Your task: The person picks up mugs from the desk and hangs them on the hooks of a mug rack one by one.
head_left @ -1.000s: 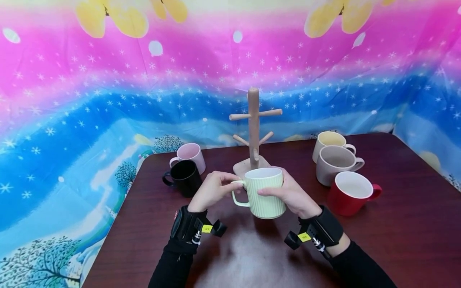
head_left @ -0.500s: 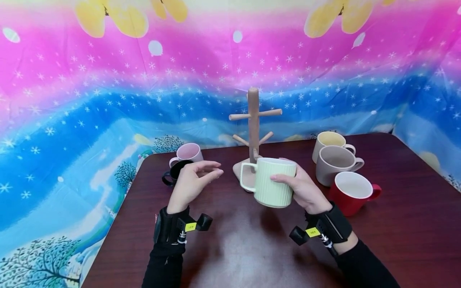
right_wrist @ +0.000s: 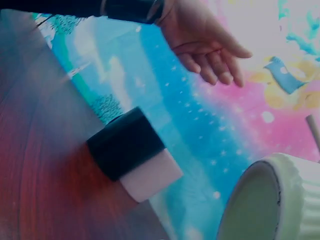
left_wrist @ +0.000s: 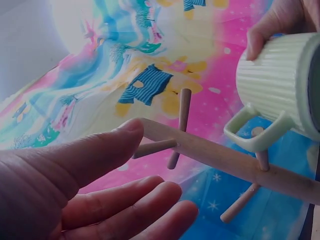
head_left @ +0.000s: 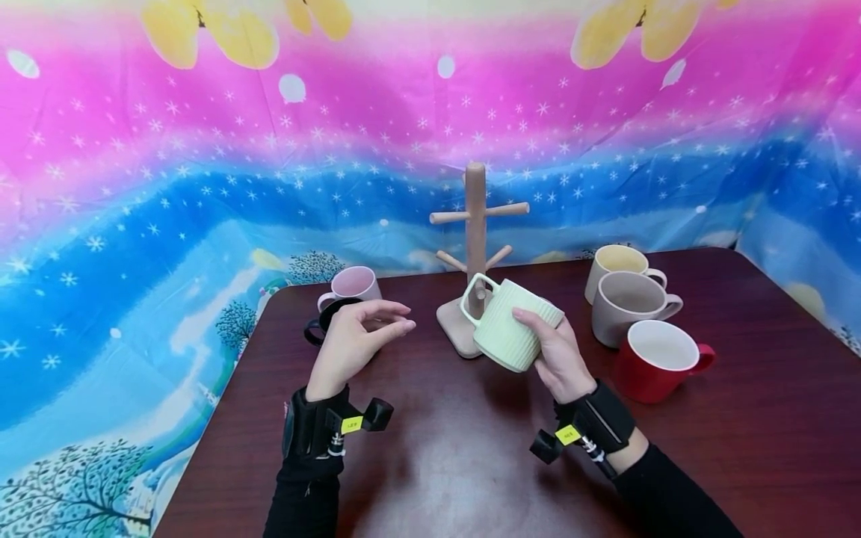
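Observation:
My right hand (head_left: 565,362) grips a pale green ribbed mug (head_left: 514,329) by its body, thumb across the near side. The mug is raised over the table and tilted, its handle pointing up and left. In the head view that handle overlaps the lower front peg of a wooden mug tree (head_left: 475,224). From the left wrist view, the mug's handle (left_wrist: 260,137) appears right at a peg of the tree. My left hand (head_left: 353,340) holds nothing; its fingers are relaxed, and it partly hides a black mug (right_wrist: 127,142) behind it.
Beside the black mug stands a pink mug (head_left: 355,282) at the table's back left. On the right are a cream-yellow mug (head_left: 594,278), a grey mug (head_left: 613,325) and a red mug (head_left: 642,381). A patterned cloth (head_left: 377,149) hangs behind the dark wooden table (head_left: 430,478).
The left hand has let go of the mug's handle and moved left. The right hand has lifted the green mug toward the mug tree and tilted it, handle side up.

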`<state>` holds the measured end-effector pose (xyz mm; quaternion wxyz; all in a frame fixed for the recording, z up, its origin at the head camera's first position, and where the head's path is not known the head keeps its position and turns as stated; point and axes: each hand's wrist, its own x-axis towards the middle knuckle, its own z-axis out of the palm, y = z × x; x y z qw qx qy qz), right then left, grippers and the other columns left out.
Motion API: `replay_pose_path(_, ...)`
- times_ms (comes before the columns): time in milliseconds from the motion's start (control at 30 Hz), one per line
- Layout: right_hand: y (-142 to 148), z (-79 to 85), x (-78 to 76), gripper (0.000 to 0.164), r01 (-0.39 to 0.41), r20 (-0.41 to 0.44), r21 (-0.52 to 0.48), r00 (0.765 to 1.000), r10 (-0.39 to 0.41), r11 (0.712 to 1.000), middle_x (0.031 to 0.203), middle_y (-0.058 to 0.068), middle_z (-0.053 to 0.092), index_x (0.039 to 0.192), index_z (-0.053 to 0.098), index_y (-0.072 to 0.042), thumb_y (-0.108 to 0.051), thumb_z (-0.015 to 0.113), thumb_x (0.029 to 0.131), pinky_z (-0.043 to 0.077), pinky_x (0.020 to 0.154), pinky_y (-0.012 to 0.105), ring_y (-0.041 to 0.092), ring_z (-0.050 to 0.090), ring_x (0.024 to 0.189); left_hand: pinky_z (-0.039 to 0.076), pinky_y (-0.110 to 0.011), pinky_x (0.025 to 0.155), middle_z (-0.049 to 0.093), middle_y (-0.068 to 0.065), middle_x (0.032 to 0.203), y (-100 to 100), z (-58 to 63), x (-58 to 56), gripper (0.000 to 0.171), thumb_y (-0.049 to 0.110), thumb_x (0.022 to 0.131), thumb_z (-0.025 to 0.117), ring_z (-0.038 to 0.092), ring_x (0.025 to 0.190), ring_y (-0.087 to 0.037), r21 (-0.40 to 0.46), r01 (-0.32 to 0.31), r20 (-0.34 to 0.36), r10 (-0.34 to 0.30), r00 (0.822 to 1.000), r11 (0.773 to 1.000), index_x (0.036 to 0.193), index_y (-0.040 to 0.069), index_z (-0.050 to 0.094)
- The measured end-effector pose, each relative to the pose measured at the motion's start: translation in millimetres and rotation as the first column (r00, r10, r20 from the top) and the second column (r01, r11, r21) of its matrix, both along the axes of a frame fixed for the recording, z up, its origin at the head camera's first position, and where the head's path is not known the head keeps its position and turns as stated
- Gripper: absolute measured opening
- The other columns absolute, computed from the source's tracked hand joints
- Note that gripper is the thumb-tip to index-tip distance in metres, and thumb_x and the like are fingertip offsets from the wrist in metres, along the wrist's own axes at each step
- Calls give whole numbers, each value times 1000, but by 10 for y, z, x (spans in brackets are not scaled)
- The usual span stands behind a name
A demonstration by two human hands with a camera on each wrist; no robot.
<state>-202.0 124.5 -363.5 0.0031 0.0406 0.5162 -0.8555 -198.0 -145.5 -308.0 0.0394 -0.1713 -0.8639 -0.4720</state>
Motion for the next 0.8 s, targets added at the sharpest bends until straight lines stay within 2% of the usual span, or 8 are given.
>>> replay_pose_path(200, -11, -87, -67, 25, 14, 15, -40, 1000, -14, 999, 98, -8, 61, 112, 46, -15, -8, 54, 90, 48, 84, 22, 5, 59, 92, 49, -31, 69, 71, -5, 93, 18, -10, -4, 25, 26, 83, 68, 67, 83, -15, -7, 20, -7, -20, 1000, 1000, 104, 14, 68)
replay_pose_path(433, -19, -149, -110, 26, 13, 56, -34, 998, -11, 999, 101, -8, 59, 113, 46, -16, -9, 55, 90, 48, 85, 23, 4, 58, 95, 50, -30, 70, 71, -5, 94, 24, -38, -13, 24, 26, 83, 68, 67, 83, -14, 5, 39, 9, -39, 999, 999, 104, 14, 68)
replay_pose_path(467, 11, -263, -175, 28, 7, 38, -41, 999, -6, 999, 103, -7, 60, 115, 46, -16, -10, 56, 89, 49, 85, 23, 5, 59, 96, 50, -30, 70, 71, -5, 94, 26, -43, -15, 24, 27, 83, 68, 67, 83, -13, 5, 40, 10, -40, 999, 999, 104, 14, 68)
replay_pose_path(667, 17, -362, -229, 22, 10, -14, -66, 1000, -11, 998, 100, -7, 63, 107, 52, -16, -9, 60, 87, 49, 84, 24, 6, 59, 94, 50, -29, 70, 71, -5, 93, 50, -59, -31, 22, 26, 84, 67, 68, 83, -15, 11, 56, 26, -56, 998, 998, 102, 14, 68)
replay_pose_path(700, -13, -267, -177, 19, 11, -1, -62, 1000, -11, 998, 97, -8, 63, 103, 53, -17, -8, 59, 87, 48, 83, 24, 6, 59, 92, 50, -28, 70, 71, -5, 93, 54, -58, -31, 22, 26, 84, 67, 68, 83, -16, 10, 58, 29, -58, 998, 998, 102, 14, 68)
replay_pose_path(800, -18, -272, -189, 20, -19, 12, -55, 1000, 19, 998, 97, -8, 61, 103, 52, -19, -7, 57, 88, 49, 80, 27, 6, 59, 90, 50, -27, 69, 72, -5, 92, 64, -57, -32, 21, 25, 84, 67, 68, 82, -14, 7, 62, 39, -62, 997, 998, 102, 13, 68)
